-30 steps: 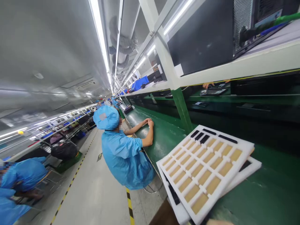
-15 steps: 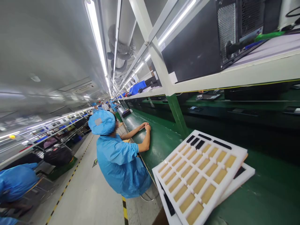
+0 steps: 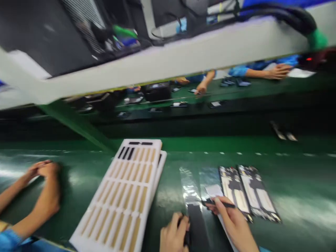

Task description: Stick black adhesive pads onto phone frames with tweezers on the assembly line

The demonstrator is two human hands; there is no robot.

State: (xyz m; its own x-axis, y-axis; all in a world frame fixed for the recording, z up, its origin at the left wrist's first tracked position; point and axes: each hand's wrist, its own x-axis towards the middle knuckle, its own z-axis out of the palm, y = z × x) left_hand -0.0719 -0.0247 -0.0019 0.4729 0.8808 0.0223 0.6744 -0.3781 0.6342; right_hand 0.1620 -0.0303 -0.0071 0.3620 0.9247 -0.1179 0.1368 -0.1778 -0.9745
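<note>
Swung down from the aisle, the view now finds a co-worker's clasped hands (image 3: 43, 178) at far left, then a white foam tray (image 3: 90, 241) left of the person's left hand (image 3: 174, 232), which curls around a black strip (image 3: 196, 227). Further right, the right hand (image 3: 233, 218) pinches a black pen (image 3: 223, 203) beside two thin printed panels (image 3: 246, 190), probably light, slippery, best taken by their edges.

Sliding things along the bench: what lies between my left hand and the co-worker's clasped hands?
Between your left hand and the co-worker's clasped hands, the head view shows a white foam tray of tan pads atop a second tray.
</note>
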